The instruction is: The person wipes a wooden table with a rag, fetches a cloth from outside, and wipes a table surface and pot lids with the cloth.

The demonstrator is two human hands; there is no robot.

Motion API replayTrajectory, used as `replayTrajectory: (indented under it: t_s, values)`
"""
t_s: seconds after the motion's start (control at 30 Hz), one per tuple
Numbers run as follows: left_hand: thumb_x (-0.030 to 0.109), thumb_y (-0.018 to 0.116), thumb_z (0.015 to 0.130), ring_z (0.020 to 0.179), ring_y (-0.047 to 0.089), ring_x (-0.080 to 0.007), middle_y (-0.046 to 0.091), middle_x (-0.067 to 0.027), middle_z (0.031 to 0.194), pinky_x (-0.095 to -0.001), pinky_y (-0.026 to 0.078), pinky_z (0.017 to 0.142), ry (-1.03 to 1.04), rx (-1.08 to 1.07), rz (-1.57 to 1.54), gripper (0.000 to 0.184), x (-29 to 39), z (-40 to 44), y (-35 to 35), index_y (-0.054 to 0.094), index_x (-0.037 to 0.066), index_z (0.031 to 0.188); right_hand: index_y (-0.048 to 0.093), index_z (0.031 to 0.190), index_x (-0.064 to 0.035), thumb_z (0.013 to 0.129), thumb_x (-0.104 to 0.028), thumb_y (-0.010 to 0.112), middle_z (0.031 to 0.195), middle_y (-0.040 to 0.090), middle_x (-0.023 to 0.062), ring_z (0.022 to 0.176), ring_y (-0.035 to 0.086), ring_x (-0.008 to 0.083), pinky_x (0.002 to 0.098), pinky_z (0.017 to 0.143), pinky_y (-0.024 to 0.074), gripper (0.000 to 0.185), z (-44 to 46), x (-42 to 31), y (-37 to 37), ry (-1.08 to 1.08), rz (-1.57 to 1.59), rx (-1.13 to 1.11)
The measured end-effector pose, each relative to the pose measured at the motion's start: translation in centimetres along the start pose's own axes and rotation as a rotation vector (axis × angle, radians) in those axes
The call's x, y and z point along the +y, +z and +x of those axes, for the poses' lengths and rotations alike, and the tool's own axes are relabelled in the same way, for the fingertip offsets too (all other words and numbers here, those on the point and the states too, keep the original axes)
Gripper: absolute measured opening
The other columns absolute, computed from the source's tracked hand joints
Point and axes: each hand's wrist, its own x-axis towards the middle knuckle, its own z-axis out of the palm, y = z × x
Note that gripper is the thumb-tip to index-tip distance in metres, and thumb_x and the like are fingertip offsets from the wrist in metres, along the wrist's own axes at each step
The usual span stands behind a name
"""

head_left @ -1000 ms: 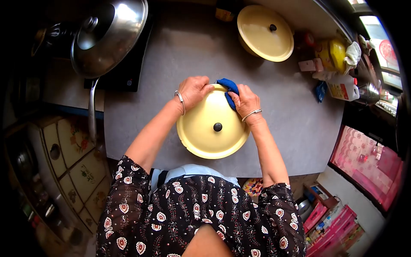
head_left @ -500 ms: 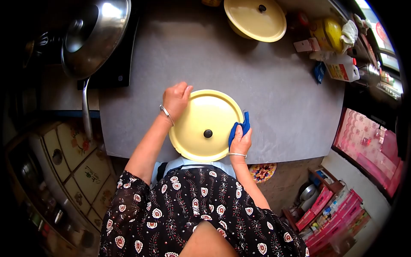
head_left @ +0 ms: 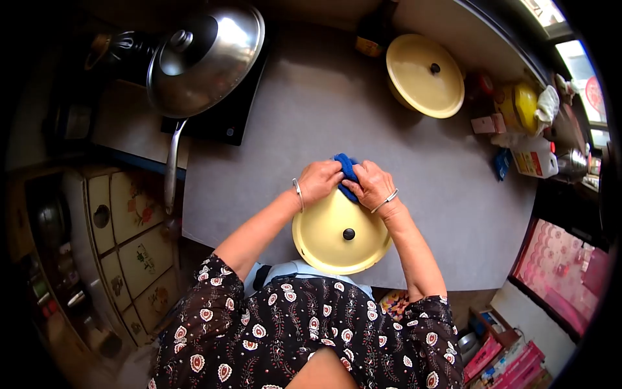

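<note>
A round yellow lid (head_left: 324,240) with a black knob (head_left: 348,234) is in front of my body, near the counter's front edge. My left hand (head_left: 319,181) is closed at its far left rim, fingertips against a blue cloth (head_left: 346,166). Just to the right, my right hand (head_left: 376,187) grips the cloth and presses it over the far rim. Part of the cloth is hidden under the fingers of both hands. The near rim of the lid comes close to my clothes.
A wok (head_left: 217,71) with a domed metal lid sits on a black cooktop (head_left: 232,126) at the back left. Another yellow lidded basin (head_left: 421,84) stands at the back right. Along the right wall are a white jug (head_left: 535,162) and a blue packet (head_left: 501,163).
My right hand has moved with the cloth from the lid's right side to its far rim, beside my left hand. The camera view has shifted, so everything appears farther right and lower.
</note>
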Motion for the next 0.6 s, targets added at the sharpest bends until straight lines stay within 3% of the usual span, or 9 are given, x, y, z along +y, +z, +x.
replayTrajectory:
  t_s: [0.1,0.33,0.43,0.53,0.6]
  values:
    - [0.013,0.054,0.084,0.062,0.051,-0.0333,0.049,-0.0162,0.066,-0.0386,0.04,0.057,-0.041,0.108,-0.037,0.02,0.2,-1.8,-1.2,0.047,0.0,0.071,0.05,0.078,-0.0078,0.077,-0.029,0.065,0.074,0.05,0.0114,0.069,0.054,0.0321,0.0427,0.055,0.0441,0.026,-0.2,-0.1,0.2,0.045,0.078,0.002]
    - [0.013,0.055,0.084,0.058,0.05,-0.0316,0.049,-0.0153,0.066,-0.0376,0.04,0.054,-0.115,0.19,-0.014,0.021,0.1,-3.7,-1.6,0.047,0.0,0.07,0.052,0.085,-0.0037,0.081,-0.022,0.062,0.078,0.053,0.0153,0.071,0.053,0.0367,0.0429,0.06,0.0437,0.021,-7.5,0.8,2.1,0.431,0.173,0.254]
    - [0.013,0.055,0.084,0.059,0.051,-0.0315,0.05,-0.0146,0.066,-0.0382,0.041,0.054,-0.133,0.217,-0.008,0.02,0.3,-4.2,-1.8,0.047,0.001,0.07,0.054,0.1,0.0009,0.084,-0.018,0.057,0.087,0.057,0.0193,0.077,0.055,0.0382,0.041,0.068,0.0448,0.025,-11.3,-1.2,3.3,0.613,0.29,0.437]
    - [0.014,0.054,0.084,0.061,0.052,-0.0316,0.051,-0.0141,0.067,-0.0392,0.042,0.055,-0.135,0.267,0.039,0.02,-0.4,-5.3,-1.6,0.047,0.002,0.07,0.047,0.12,0.0022,0.088,-0.017,0.051,0.106,0.058,0.0196,0.096,0.058,0.0309,0.0363,0.082,0.0449,0.038,-14.6,-4.1,5.3,0.903,0.493,0.543]
    - [0.01,0.054,0.084,0.056,0.049,-0.0301,0.047,-0.015,0.064,-0.0369,0.04,0.053,-0.106,0.35,0.025,0.019,-0.7,-6.0,-1.9,0.046,-0.001,0.069,0.045,0.124,0.0019,0.089,-0.017,0.05,0.11,0.058,0.0165,0.097,0.057,0.0247,0.0335,0.084,0.0442,0.04,-15.2,-6.7,5.9,0.901,0.607,0.642]
